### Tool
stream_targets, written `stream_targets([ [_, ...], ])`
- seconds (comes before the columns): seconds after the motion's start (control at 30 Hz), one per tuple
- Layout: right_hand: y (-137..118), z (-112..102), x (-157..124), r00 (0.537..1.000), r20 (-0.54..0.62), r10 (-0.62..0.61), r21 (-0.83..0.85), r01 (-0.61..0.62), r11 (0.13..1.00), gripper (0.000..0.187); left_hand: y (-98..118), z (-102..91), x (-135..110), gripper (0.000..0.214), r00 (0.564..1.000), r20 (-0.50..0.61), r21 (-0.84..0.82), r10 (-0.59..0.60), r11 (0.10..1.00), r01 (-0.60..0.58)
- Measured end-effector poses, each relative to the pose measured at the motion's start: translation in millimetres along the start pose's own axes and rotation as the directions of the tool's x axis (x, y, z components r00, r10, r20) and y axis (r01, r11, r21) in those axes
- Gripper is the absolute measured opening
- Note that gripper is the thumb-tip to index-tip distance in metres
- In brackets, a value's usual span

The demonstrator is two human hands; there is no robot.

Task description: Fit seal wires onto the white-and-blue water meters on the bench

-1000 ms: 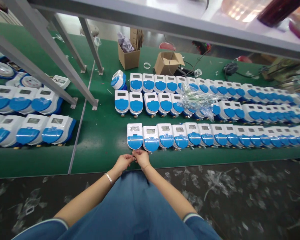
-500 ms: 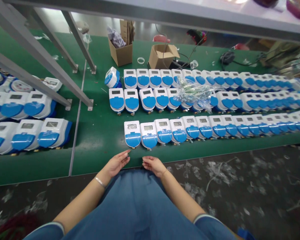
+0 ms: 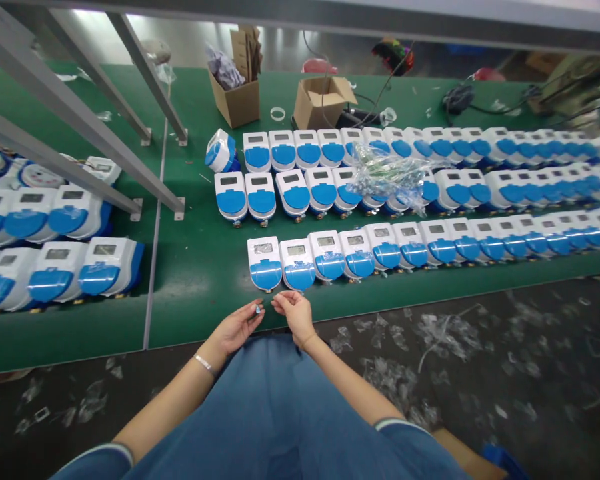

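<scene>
3 rows of meters [image 3: 265, 263] line the green worktop [image 3: 195, 273] above a littered floor [image 3: 480, 373]. Left hand [image 3: 234, 327] pinches a tiny object [image 3: 257, 309]; right hand's [image 3: 299, 319] fingertips bunch, grip unclear.

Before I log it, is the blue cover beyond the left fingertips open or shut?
Shut: the blue cover lies flat against the meter.

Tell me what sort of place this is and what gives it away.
Probably a factory workshop, perhaps for assembly or packing: long rows of matching blue-and-white devices with small display windows stand on a green worktop, and scraps of clear plastic litter the dark floor.
</scene>
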State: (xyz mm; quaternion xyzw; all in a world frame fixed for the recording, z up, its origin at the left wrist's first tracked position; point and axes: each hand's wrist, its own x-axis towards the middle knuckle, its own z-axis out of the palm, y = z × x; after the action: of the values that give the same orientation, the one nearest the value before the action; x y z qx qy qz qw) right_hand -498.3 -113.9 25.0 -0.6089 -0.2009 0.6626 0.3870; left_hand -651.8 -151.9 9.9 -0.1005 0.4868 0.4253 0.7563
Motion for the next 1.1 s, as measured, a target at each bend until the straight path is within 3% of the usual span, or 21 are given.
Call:
stream_targets([
  [1.1, 1.7, 0.3, 4.3, 0.996, 0.02, -0.082, -0.141, 0.084, 0.986, 0.025, -3.5, -2.9, 2.1, 0.018, 1.0, -0.029, -0.025, 0.007, 1.0, -0.008],
])
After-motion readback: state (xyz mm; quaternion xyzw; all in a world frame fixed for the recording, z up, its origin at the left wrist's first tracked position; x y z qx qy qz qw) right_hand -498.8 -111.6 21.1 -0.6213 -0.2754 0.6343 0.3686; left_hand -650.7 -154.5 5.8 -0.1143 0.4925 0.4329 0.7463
